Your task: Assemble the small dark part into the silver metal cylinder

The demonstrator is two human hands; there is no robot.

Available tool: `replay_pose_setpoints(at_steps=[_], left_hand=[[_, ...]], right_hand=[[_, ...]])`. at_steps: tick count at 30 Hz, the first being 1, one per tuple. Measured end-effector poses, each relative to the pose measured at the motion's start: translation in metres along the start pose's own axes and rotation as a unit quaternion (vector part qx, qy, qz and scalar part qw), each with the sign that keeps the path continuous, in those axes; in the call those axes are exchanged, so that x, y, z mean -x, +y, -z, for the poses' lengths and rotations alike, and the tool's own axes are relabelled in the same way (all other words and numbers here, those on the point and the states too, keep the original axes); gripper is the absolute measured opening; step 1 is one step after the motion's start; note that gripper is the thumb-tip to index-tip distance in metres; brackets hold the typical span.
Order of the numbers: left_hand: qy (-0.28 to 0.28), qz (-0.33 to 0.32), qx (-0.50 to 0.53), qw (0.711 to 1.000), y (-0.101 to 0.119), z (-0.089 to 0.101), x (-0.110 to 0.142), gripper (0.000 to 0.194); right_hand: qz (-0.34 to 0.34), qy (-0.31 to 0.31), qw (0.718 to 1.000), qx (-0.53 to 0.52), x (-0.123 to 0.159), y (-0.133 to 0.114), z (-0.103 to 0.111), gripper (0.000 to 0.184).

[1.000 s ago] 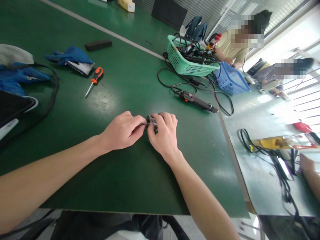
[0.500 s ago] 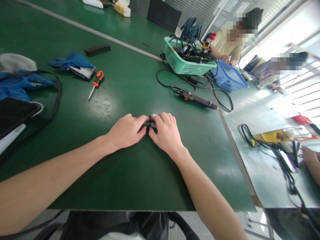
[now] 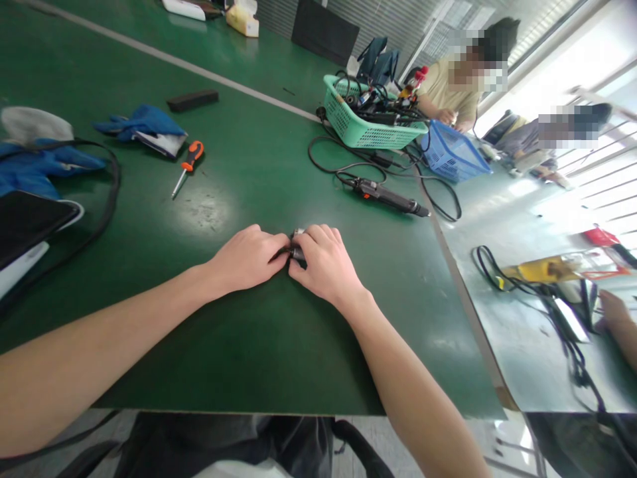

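Both my hands meet over the green table (image 3: 239,358), closed around a small dark part with a silvery piece (image 3: 297,253). My left hand (image 3: 249,257) pinches its left end between thumb and fingers. My right hand (image 3: 324,264) grips its right end, fingers curled over the top. Most of the part is hidden by the fingers, so its kind cannot be made out. Beyond my left hand lies a screwdriver (image 3: 193,157) with an orange and black handle. A black electric screwdriver (image 3: 391,198) with a cord rests beyond my right hand.
A green basket (image 3: 343,123) full of cables and parts stands at the back, beside a blue basket (image 3: 455,159). Blue gloves (image 3: 149,123), a dark block (image 3: 193,100) and a phone (image 3: 34,219) lie left. Co-workers sit at the right; a co-worker's hand (image 3: 617,318) is near cables.
My hands have shifted slightly left in view and sit closer together, still on the dark part. Less of the part shows between them. The view has moved a little.
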State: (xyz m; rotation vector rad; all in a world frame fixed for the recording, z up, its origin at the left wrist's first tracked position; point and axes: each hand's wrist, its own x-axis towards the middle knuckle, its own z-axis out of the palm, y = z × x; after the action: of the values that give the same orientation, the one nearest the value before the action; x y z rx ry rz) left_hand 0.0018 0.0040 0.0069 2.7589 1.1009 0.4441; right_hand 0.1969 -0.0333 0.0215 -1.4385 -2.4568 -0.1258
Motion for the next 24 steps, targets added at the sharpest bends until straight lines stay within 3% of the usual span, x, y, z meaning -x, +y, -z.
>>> replay_pose_setpoints(at_steps=[11, 19, 24], left_hand=[[-0.023, -0.055, 0.033, 0.998, 0.000, 0.000, 0.002, 0.021], [-0.023, -0.067, 0.052, 0.996, 0.001, 0.002, 0.001, 0.022], [-0.018, -0.081, 0.048, 0.995, 0.000, 0.000, 0.001, 0.024]], right_hand=[[0.016, -0.045, 0.999, -0.015, 0.009, -0.001, 0.014, 0.016], [-0.035, -0.001, 0.990, -0.136, 0.030, -0.002, 0.008, 0.017], [-0.035, -0.014, 0.985, -0.167, 0.033, 0.001, 0.006, 0.024]])
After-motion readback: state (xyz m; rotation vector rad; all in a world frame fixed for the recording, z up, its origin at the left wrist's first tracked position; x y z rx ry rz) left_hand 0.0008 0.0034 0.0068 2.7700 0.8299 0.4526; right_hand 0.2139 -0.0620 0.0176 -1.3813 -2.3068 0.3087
